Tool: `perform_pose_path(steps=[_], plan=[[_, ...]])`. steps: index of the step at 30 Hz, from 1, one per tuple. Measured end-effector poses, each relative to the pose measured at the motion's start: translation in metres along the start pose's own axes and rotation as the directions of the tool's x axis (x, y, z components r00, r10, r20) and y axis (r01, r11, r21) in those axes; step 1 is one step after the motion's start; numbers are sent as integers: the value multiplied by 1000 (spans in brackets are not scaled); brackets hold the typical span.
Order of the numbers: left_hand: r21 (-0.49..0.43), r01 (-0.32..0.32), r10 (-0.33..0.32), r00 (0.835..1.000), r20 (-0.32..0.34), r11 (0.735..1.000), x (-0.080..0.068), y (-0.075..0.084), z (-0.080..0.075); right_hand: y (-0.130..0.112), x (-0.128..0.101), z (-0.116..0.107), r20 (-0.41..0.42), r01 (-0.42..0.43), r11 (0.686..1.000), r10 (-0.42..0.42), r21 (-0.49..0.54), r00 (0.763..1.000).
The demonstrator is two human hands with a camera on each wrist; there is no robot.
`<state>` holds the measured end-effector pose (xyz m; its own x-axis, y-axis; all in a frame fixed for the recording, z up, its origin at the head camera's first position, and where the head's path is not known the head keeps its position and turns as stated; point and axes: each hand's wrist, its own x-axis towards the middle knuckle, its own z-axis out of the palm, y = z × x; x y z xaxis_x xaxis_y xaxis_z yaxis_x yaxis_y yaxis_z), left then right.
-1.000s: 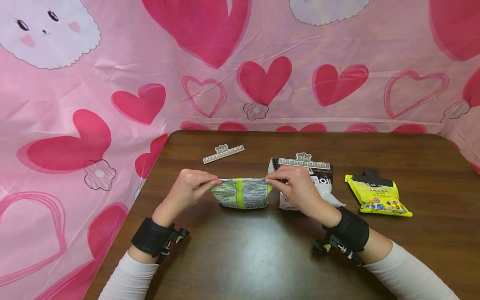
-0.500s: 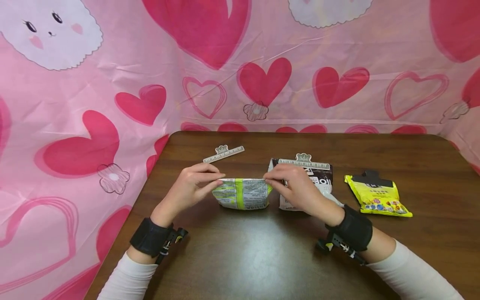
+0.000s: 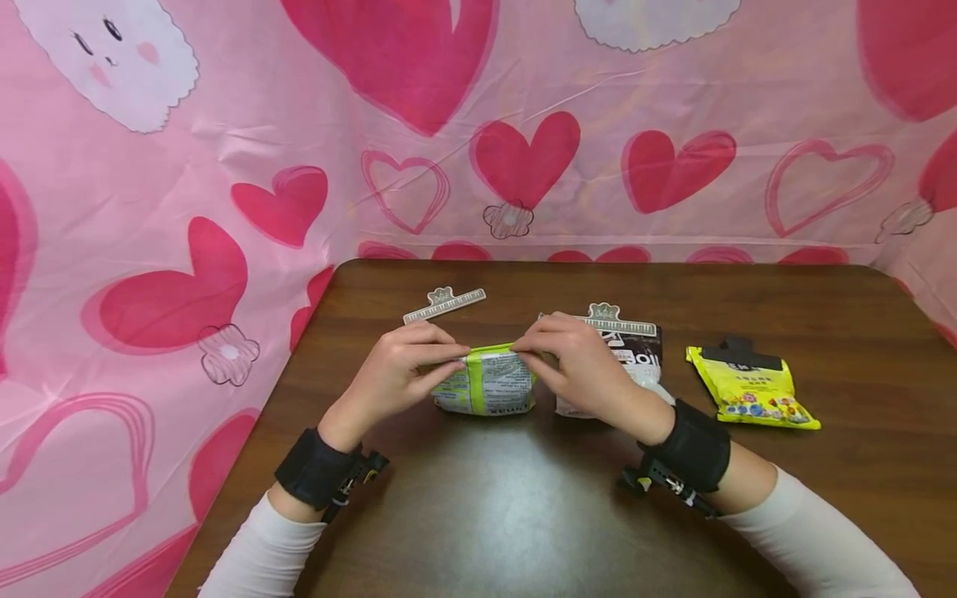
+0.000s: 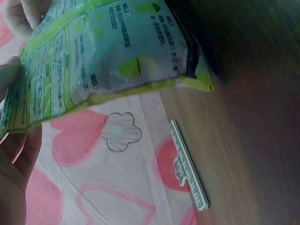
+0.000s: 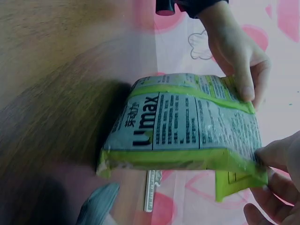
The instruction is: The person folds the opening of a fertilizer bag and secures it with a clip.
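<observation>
Green-and-white snack bag (image 3: 488,384) reads "U max" plus small print blocks in the right wrist view (image 5: 187,131); rest of the text too small to read. Bag stands on the brown table (image 3: 523,515), centre, between both hands. Left hand (image 3: 396,374) pinches the bag's top edge at its left end, thumb and fingers curled on the fold. Right hand (image 3: 579,365) pinches the same top edge at the right end, fingers curled on it. Top edge looks folded over. Loose white ruler-style bag clip (image 3: 444,305) lies on the table behind the left hand, apart from the bag. Dark-and-white bag (image 3: 635,365) to the right shows letters "OI", closed with a matching white clip (image 3: 609,321). Yellow snack bag (image 3: 751,390) further right carries a black clip (image 3: 740,351); its print is unreadable.
</observation>
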<state>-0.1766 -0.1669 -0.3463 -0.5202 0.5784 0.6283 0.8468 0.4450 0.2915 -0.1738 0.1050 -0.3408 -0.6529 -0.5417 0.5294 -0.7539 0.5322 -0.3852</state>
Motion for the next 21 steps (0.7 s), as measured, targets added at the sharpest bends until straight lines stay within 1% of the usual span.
perform_pose_path(steps=[2, 6, 11, 13, 15, 18, 21], plan=[[-4, -7, 7, 1000, 6, 1000, 2, 1, 1, -3, 3, 2, -10, 20, 1000, -20, 4, 1000], [18, -16, 16, 1000, 9, 1000, 5, 3, 3, -12, 8, 7, -18, 46, 999, -46, 6, 999], [41, -11, 11, 1000, 15, 999, 6, 4, 3, -22, 14, 17, -29, 39, 998, -41, -43, 999], [45, -8, 7, 1000, 19, 999, 7, 5, 3, -24, 17, 21, -47, 34, 997, -37, -72, 998], [49, -17, 17, 1000, 10, 999, 7, 5, 4, -26, 18, 25, -68, 30, 995, -36, -93, 997], [54, -26, 26, 1000, 5, 998, 7, 4, 4, -28, 20, 29, -84, 26, 995, -35, -98, 996], [57, -35, 35, 999, 4, 998, 7, 4, 5, -28, 21, 30, -80, 26, 996, -33, -86, 996]])
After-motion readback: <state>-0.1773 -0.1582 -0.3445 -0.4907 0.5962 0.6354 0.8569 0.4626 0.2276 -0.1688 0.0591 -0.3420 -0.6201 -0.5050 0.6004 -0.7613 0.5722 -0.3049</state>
